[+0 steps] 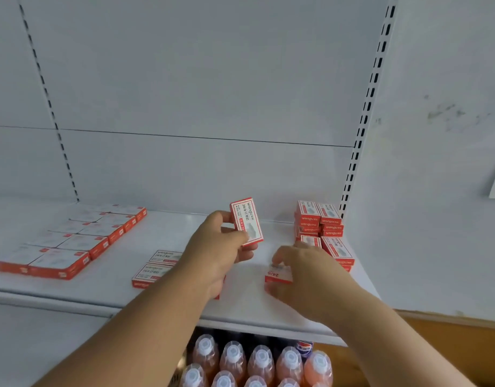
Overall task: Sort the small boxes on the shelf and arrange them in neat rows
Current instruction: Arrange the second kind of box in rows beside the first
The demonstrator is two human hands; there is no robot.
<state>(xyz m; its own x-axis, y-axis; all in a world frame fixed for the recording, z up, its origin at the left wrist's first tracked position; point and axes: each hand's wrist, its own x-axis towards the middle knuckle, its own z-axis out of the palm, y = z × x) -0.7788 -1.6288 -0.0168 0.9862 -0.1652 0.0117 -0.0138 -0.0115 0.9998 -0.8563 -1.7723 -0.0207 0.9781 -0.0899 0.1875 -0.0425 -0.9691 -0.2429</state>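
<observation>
My left hand [218, 247] holds one small red-and-white staple box [247, 220] upright above the white shelf [185, 227]. My right hand [299, 272] grips another small box [277, 275] that sits on the shelf near the front. Two boxes [157, 265] lie flat just left of my left wrist. A neat double row of flat boxes [73, 241] runs along the left of the shelf. A loose stack of boxes [321, 224] stands at the right rear corner, partly hidden by my right hand.
Below the shelf's front edge stand several orange drink bottles [257, 364] with white caps. The white back panel and a slotted upright [361, 127] close off the rear. A side wall [436, 163] bounds the right.
</observation>
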